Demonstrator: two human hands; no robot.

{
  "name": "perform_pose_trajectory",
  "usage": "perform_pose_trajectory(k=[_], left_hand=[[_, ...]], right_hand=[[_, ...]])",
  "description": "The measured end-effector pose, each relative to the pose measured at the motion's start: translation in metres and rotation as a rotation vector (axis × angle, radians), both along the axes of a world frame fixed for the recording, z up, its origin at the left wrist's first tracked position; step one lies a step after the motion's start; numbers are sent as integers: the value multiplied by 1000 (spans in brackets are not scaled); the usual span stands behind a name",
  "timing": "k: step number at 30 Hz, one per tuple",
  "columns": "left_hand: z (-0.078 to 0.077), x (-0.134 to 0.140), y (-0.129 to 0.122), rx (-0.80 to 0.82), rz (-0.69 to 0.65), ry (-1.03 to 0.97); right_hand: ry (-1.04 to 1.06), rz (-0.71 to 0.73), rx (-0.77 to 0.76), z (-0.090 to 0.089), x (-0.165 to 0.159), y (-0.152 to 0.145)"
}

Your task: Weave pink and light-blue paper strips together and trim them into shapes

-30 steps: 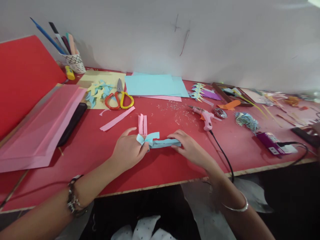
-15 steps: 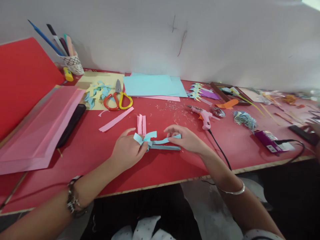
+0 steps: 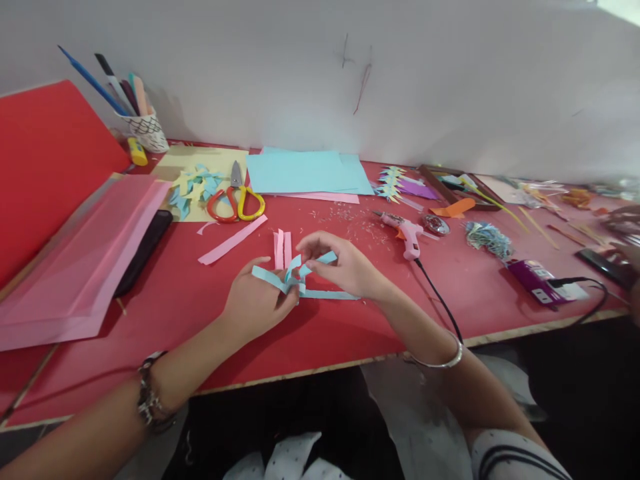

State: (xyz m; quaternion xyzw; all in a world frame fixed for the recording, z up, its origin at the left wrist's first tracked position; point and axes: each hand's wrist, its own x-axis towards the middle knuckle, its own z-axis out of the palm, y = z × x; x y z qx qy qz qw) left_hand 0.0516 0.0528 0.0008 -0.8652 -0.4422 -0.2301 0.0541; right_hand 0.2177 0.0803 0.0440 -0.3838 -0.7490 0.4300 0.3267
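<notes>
Light blue paper strips [image 3: 270, 277], folded and crossing one another, are pinched between the thumb and fingers of my left hand [image 3: 256, 299]. My right hand [image 3: 345, 263] is closed on one blue strip end [image 3: 327, 257], bent up and over the folded middle. Another blue strip [image 3: 330, 295] sticks out to the right, low over the red table. Just behind my hands lie short pink paper strips [image 3: 283, 248]. A longer pink strip [image 3: 233, 240] rests farther left.
Scissors [image 3: 237, 200] lie beside blue and yellow paper scraps [image 3: 195, 187]. Blue sheets [image 3: 305, 172] are at the back. To the right are a pink glue gun [image 3: 411, 237] with its cord and a purple power box [image 3: 540, 283]. Another person's hand [image 3: 625, 257] shows at the far right.
My right hand has moved left and slightly up, carrying the strip end over the folded middle. My left hand stays in place, while the blue strips in it have shifted.
</notes>
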Motion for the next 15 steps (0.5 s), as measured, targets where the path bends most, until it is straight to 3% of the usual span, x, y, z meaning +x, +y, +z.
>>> perform_pose_trajectory(k=[6, 11, 15], left_hand=[[4, 3, 1, 34, 5, -1], [5, 5, 2, -74, 49, -37], [2, 5, 3, -69, 25, -42]], right_hand=[[31, 42, -178, -4, -14, 2], [49, 73, -180, -5, -13, 1], [23, 91, -231, -6, -12, 0]])
